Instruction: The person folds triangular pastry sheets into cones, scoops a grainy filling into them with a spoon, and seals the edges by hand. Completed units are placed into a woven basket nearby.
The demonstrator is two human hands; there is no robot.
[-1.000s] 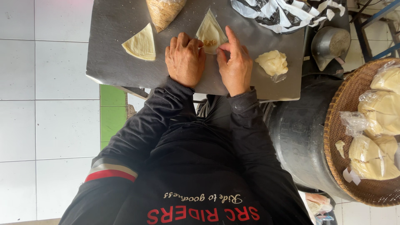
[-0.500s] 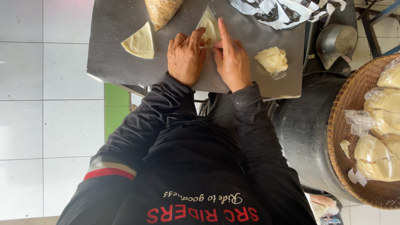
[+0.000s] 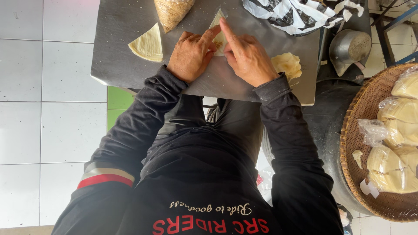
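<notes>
Working on a grey metal bench [image 3: 126, 65] over white tiled floor [image 3: 48, 130]. Both grips pinch one dough triangle [image 3: 217, 35] at mid-bench: left hand [image 3: 191, 54] and right hand [image 3: 248, 56] have fingers narrow, pressing its edges. Second dough triangle [image 3: 149, 43] lies left, apart; dough lump [image 3: 286, 65] just right; woven basket [image 3: 348, 143] far right.

Matt grey metal tabletop [image 3: 122, 65]; soft pale dough triangle [image 3: 149, 43]; woven wicker basket [image 3: 355, 143]; glossy clear plastic bags [image 3: 394, 126]; dull steel pot [image 3: 348, 48].
</notes>
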